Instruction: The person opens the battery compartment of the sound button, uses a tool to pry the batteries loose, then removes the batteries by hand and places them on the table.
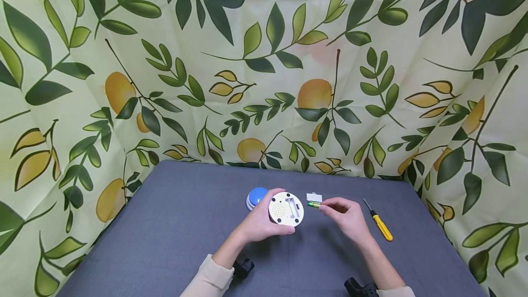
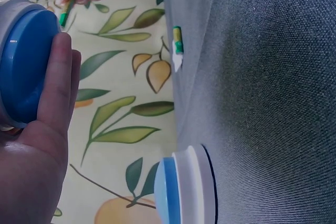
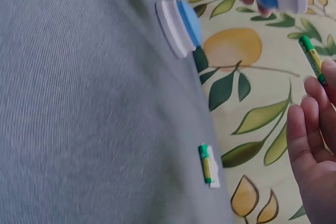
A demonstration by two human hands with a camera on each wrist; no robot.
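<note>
Currently: left hand, fingers and thumb gripping a round button; right hand, at the button's three o'clock, pinching a battery; screwdriver, farther toward three.

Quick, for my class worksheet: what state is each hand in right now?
Left hand: holding a round blue-and-white device.
Right hand: pinching a green-and-yellow battery.

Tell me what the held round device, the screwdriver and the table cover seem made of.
Round device in the left hand: probably plastic; its glossy blue dome shows a glint.
Screwdriver: smooth-looking, uniformly yellow handle suggests plastic; grey shaft, likely metal by its colour.
Table cover: matt, apparently woven fabric, given its fine ribbing.
</note>
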